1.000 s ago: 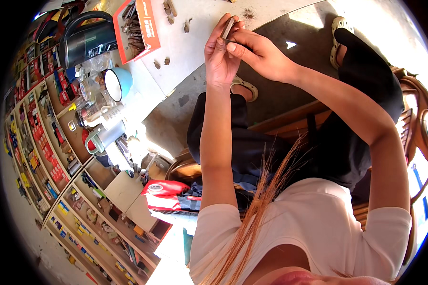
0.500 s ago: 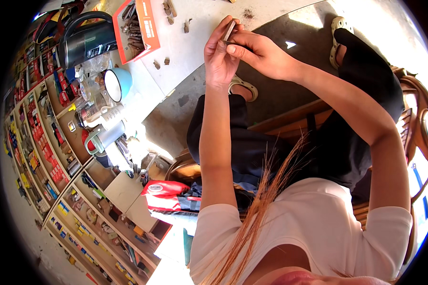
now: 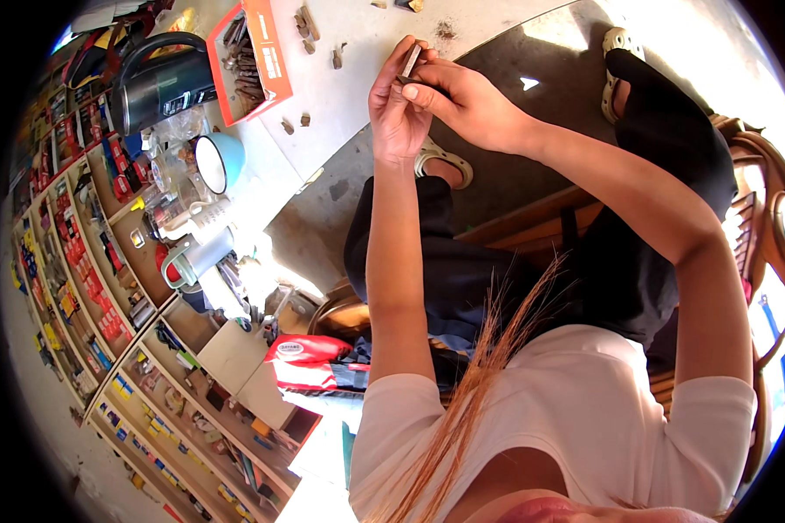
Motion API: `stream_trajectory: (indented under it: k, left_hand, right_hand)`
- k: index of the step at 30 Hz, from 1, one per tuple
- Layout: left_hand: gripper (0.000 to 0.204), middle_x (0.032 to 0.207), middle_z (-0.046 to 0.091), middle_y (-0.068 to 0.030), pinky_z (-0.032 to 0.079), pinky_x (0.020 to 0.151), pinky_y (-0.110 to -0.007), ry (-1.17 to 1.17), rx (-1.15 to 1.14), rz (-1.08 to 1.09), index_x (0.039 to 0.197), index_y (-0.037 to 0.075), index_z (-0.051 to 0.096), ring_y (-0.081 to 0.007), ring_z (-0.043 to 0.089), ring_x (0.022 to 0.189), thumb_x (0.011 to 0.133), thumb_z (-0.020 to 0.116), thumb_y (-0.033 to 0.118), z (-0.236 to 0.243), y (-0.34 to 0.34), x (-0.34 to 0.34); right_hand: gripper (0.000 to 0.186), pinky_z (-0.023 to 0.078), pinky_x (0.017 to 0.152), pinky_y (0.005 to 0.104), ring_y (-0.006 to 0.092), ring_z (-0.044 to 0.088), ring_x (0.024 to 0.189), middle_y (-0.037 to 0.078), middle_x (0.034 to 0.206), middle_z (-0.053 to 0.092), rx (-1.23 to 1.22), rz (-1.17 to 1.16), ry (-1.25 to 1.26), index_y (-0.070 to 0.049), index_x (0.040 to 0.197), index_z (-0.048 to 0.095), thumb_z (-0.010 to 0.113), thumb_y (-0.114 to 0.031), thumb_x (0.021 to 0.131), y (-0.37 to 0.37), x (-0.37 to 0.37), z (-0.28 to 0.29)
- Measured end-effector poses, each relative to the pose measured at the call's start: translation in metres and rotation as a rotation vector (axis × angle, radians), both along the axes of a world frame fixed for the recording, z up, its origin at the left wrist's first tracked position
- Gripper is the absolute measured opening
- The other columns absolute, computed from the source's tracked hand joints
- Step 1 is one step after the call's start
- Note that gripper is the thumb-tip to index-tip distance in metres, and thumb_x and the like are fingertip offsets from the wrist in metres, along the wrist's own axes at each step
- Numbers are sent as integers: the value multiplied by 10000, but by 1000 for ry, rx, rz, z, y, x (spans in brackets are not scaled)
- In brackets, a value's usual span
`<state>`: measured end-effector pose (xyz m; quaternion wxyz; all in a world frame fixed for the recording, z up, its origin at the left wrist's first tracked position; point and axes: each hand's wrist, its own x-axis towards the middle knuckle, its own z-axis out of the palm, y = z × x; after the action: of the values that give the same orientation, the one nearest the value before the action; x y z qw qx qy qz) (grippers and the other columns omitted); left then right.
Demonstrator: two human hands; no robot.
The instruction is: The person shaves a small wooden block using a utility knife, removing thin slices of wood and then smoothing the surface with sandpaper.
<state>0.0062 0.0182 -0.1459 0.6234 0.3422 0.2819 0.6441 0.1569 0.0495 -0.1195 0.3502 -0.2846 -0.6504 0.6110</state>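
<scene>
My left hand, palm up with curled fingers, grips a small grey metal bar near the table edge. My right hand wraps over it from the right, thumb and fingers pinching a thin dark piece against the bar; its exact shape is partly hidden. On the white table lie several small dark pieces, beside an open orange-and-white box of similar pieces.
A black kettle, a blue-rimmed mug and containers crowd the table's left. Wooden shelving with many small packets fills the left. A red-and-black bag lies beside my left forearm. A wooden seat is at right.
My hands, still joined on the bar, have moved slightly down and left in the picture. The table's top edge shows a little more, with further small objects there.
</scene>
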Motion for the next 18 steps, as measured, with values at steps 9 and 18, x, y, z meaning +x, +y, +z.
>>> stream_trajectory:
  k: [9, 18]
  left_hand:
    - [508, 1344, 538, -133, 459, 1057, -352, 0, 16, 26, 1417, -46, 434, -235, 536, 1229, 985, 582, 175, 0, 3, 6]
    - [504, 1352, 548, -137, 435, 1080, -372, -16, -11, 42, 1416, -40, 438, -246, 534, 1231, 994, 573, 200, 3, -1, 7]
  right_hand:
    - [389, 434, 696, 351, 216, 469, 727, 114, 783, 507, 49, -30, -24, -5, 891, 538, 534, -374, 1016, 5, 1, -2]
    - [371, 446, 723, 326, 170, 489, 739, 91, 789, 545, -144, -3, -18, -7, 972, 587, 520, -368, 1026, 8, 1, 0]
